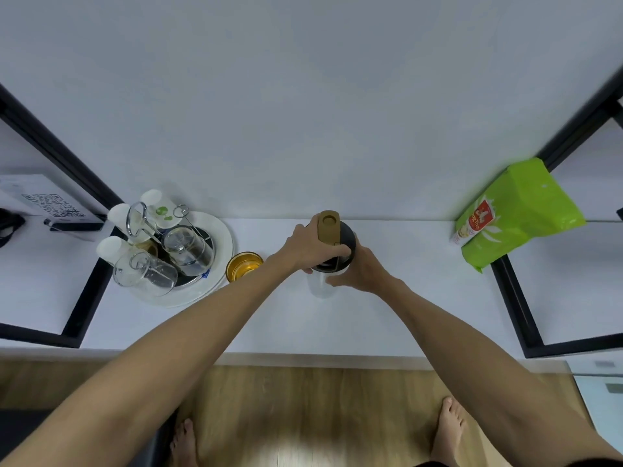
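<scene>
A clear bottle [320, 286] with a black lid [347, 241] and a tan flip cap [328, 225] stands on the white counter [303, 325], near the wall. My left hand [308, 246] grips the lid from the left, fingers curled over its top. My right hand [359, 269] wraps around the bottle's upper body from the right, just below the lid. Much of the lid's front is hidden by my fingers.
A small amber glass bowl [243, 266] sits just left of the bottle. Further left, a white plate [215, 251] carries a wire rack with upturned glasses and cups. A green packet [512, 214] leans at the right. Black frame bars border both sides of the counter.
</scene>
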